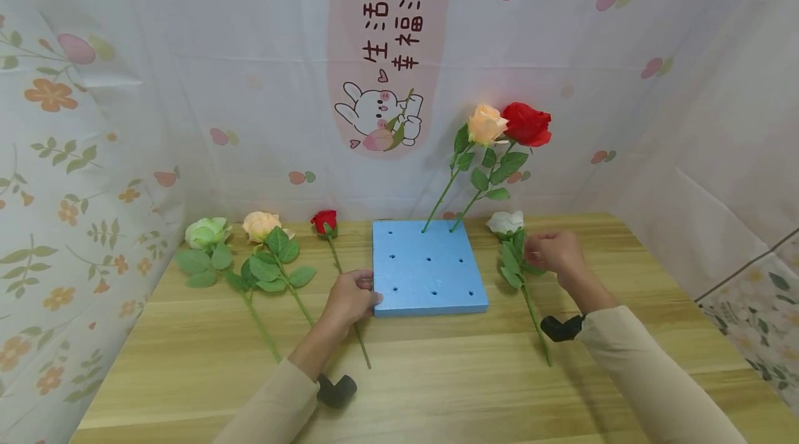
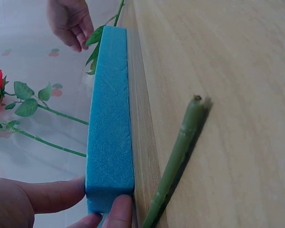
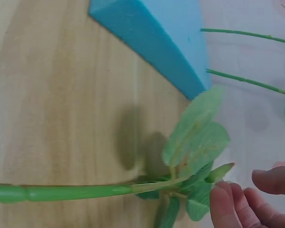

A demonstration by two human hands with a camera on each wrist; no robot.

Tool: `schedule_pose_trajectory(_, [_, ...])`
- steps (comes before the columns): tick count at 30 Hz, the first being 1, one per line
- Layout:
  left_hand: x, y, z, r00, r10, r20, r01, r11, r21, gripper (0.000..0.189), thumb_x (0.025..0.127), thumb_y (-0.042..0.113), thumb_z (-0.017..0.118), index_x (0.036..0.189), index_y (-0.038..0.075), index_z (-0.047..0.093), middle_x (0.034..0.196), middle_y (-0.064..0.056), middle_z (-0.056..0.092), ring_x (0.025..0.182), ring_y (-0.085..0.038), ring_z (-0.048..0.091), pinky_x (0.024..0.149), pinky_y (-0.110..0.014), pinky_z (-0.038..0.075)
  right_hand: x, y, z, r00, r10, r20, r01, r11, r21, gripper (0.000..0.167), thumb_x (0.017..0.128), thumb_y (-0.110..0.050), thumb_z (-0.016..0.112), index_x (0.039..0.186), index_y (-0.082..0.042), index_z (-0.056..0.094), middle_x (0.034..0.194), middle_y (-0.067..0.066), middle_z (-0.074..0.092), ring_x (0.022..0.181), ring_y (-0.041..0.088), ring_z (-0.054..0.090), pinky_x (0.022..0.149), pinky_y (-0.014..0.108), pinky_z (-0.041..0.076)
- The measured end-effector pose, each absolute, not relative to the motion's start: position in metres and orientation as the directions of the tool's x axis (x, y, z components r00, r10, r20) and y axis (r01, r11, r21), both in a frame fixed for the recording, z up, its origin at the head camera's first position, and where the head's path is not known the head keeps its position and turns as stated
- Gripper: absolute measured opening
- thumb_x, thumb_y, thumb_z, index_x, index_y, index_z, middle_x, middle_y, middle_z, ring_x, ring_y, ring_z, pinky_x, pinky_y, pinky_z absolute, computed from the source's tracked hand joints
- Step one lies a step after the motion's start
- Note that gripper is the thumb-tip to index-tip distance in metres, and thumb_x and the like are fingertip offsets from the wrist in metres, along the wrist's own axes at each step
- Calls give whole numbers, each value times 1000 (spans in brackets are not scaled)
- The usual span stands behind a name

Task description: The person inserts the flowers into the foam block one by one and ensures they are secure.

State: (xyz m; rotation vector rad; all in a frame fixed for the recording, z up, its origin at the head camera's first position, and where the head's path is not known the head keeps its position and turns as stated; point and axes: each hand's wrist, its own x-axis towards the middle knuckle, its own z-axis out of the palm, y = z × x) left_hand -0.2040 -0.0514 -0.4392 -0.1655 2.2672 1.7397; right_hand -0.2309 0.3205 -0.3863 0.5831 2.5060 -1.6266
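Note:
A light-blue foam block (image 1: 431,270) with several small holes lies on the table. My left hand (image 1: 352,300) pinches its left edge, and in the left wrist view the thumb and fingertips press the block's near corner (image 2: 109,190). A peach rose (image 1: 487,125) and a large red rose (image 1: 527,125) stand tilted right in two of its back holes. To the right lies a white rose (image 1: 505,223), its stem toward me. Over its leaves hovers my right hand (image 1: 552,251), thumb and fingers apart, with fingertips beside a leaf (image 3: 221,172) in the right wrist view.
Left of the block lie a small red rose (image 1: 324,222), another peach rose (image 1: 262,226) and a pale green rose (image 1: 207,232). The small red rose's stem passes under my left hand. A printed cloth (image 1: 262,97) hangs behind the wooden table (image 1: 437,381).

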Motion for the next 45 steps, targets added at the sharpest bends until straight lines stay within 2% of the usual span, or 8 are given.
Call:
schedule_pose_trajectory(2, [-203, -52, -439, -954, 80, -288, -257, 268, 929, 49, 83, -5, 67, 131, -2, 57, 114, -18, 60, 98, -27, 62, 74, -36, 59, -230, 321, -390, -922, 257, -289, 369, 358, -858, 41, 94, -12, 56, 127, 12, 53, 129, 21, 55, 81, 9, 67, 85, 32, 57])
schedule_pose_trajectory(5, [-202, -52, -439, -954, 84, -289, -258, 264, 929, 49, 83, -5, 67, 131, -2, 56, 115, -18, 59, 97, -28, 62, 74, -37, 59, -229, 320, -395, -929, 237, -286, 358, 374, -855, 35, 92, -9, 55, 120, 13, 56, 133, 23, 48, 86, 13, 67, 87, 34, 57])
schedule_pose_trajectory(14, [-202, -51, -438, -955, 84, -284, -253, 267, 930, 49, 83, -5, 67, 131, -3, 56, 115, -18, 60, 97, -27, 62, 74, -36, 59, -226, 321, -403, -938, 184, -294, 346, 440, -829, 38, 94, -13, 58, 118, 16, 57, 104, 20, 66, 83, 18, 68, 80, 37, 59])
schedule_pose_trajectory(19, [-202, -51, -438, -955, 84, -284, -253, 268, 930, 49, 83, -5, 67, 131, -3, 56, 115, -18, 60, 97, -27, 62, 74, -36, 59, -227, 320, -409, -928, 171, -330, 371, 441, -817, 40, 92, -16, 65, 116, 16, 58, 100, 15, 67, 81, 16, 67, 80, 35, 59])
schedule_pose_trajectory(29, [-201, -50, -438, -954, 86, -286, -255, 266, 930, 49, 83, -5, 68, 130, -3, 56, 115, -19, 60, 95, -26, 63, 74, -36, 59, -230, 320, -419, -925, 212, -314, 379, 512, -771, 29, 87, -15, 70, 99, 11, 64, 81, 7, 67, 72, 15, 64, 68, 30, 59])
schedule_pose_trajectory(37, [-202, -50, -437, -954, 84, -287, -257, 260, 931, 49, 83, -5, 67, 131, -3, 56, 114, -18, 59, 95, -27, 63, 74, -36, 59, -228, 319, -419, -928, 230, -294, 373, 530, -761, 17, 83, -7, 65, 90, 9, 64, 76, 7, 64, 69, 15, 62, 65, 30, 58])
schedule_pose_trajectory(41, [-202, -50, -437, -954, 85, -287, -257, 262, 930, 49, 83, -5, 67, 130, -3, 56, 114, -18, 59, 96, -27, 62, 74, -36, 59, -230, 322, -419, -929, 232, -287, 369, 558, -743, 9, 81, -4, 58, 78, 4, 61, 71, 6, 63, 65, 15, 62, 60, 28, 57])
schedule_pose_trajectory(45, [-202, -50, -437, -953, 88, -291, -260, 263, 929, 49, 83, -5, 67, 131, -3, 56, 115, -18, 59, 96, -27, 62, 74, -36, 59, -231, 328, -419, -938, 194, -286, 345, 558, -755, 16, 79, -3, 51, 65, -2, 59, 59, 2, 60, 55, 13, 60, 53, 25, 51])
